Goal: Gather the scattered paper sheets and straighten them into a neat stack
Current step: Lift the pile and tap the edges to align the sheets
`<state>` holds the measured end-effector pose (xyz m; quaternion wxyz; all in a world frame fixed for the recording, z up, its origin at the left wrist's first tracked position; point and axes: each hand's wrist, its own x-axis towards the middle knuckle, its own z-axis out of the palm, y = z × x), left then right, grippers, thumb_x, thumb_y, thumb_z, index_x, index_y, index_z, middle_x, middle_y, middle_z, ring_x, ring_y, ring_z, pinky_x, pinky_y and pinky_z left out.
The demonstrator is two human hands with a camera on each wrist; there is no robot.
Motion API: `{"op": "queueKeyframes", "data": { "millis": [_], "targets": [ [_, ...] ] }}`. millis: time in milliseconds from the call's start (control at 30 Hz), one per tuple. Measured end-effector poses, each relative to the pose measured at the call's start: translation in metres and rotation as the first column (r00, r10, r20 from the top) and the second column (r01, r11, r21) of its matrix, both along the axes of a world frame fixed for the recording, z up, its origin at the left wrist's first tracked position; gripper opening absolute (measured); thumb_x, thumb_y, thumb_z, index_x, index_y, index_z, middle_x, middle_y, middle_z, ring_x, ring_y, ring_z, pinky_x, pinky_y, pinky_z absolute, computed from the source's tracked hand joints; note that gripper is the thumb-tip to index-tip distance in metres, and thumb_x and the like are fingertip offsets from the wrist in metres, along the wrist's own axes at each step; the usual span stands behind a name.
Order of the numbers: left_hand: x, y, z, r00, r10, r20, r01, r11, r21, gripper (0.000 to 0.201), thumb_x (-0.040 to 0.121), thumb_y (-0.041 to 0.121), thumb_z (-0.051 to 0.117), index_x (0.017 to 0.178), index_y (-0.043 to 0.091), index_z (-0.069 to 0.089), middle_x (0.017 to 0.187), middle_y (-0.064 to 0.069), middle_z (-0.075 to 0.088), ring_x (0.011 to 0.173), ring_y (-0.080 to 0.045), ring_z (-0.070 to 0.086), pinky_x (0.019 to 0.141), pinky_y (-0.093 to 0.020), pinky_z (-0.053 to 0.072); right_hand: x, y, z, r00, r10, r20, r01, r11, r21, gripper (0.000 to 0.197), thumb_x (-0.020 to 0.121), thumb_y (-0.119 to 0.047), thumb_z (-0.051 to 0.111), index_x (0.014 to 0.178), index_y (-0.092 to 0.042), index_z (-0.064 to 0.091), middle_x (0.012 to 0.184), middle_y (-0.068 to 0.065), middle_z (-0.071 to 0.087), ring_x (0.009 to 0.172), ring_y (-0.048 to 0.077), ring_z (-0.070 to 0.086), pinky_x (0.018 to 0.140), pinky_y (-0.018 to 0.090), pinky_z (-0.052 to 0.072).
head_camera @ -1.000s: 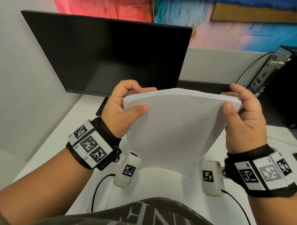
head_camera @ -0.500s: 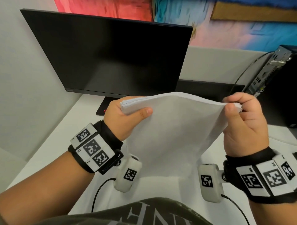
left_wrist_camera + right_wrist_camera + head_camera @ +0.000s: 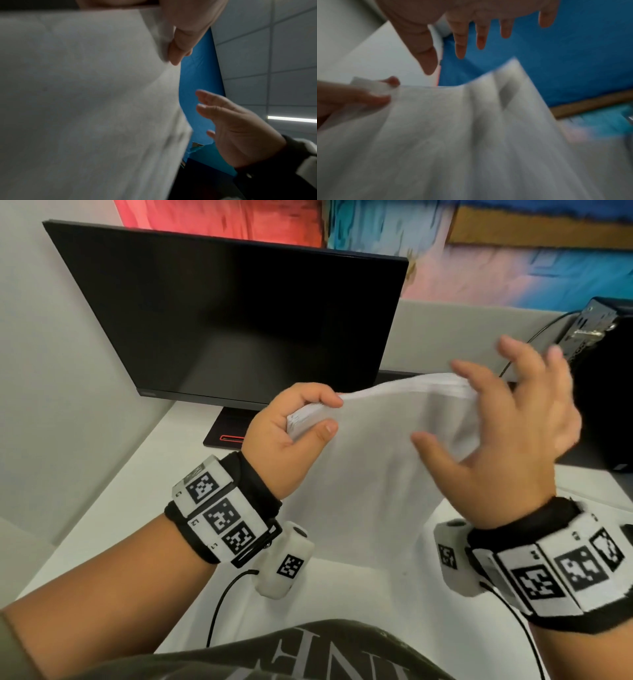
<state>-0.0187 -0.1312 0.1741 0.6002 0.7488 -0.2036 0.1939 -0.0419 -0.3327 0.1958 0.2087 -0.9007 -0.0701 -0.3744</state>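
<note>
Head view: paper stack (image 3: 370,460) held upright over the desk (image 3: 113,508), in front of the monitor (image 3: 233,313).
Left hand (image 3: 284,440) pinches its top-left corner; right hand (image 3: 507,440) off the sheets, fingers (image 3: 476,374) spread apart.

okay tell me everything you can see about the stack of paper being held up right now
The paper stack is a sheaf of plain white sheets, blank on the side shown, held upright above the white desk in front of a dark monitor. The left hand pinches its upper left corner, thumb in front, fingers behind. The right hand is spread open by the upper right corner, not gripping. The top edge sags and fans on that side, sheets not flush. The lower edge hangs near the desk; contact unclear.
</note>
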Motion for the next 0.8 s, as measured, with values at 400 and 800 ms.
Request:
{"op": "queueKeyframes", "data": {
  "millis": [400,800],
  "targets": [
    [0.006,-0.005,-0.019,0.943,0.096,-0.319,0.021,0.938,0.346,0.024,0.064,0.023,0.076,0.087,0.021,0.069,0.084,-0.003,0.069,0.084,-0.019,0.065,0.078,-0.028,0.053,0.012,-0.011,0.009,0.884,0.463,-0.065,-0.453,0.882,0.129,0.01,0.078,-0.027,0.065,0.074,-0.022,0.072,0.07,-0.017,0.065,0.071,-0.001,0.059,0.068,0.013,0.045],
    [0.025,0.078,-0.057,0.829,0.026,-0.558,-0.193,0.951,-0.243,0.044,0.066,0.023,0.079,0.101,0.004,0.061,0.095,-0.002,0.074,0.084,-0.013,0.072,0.07,-0.023,0.057,0.008,-0.064,-0.028,0.926,0.377,-0.033,-0.154,0.453,0.878,0.015,0.068,-0.024,0.073,0.08,-0.018,0.068,0.068,-0.015,0.073,0.063,0.002,0.068,0.066,0.022,0.057]
  ]
}}
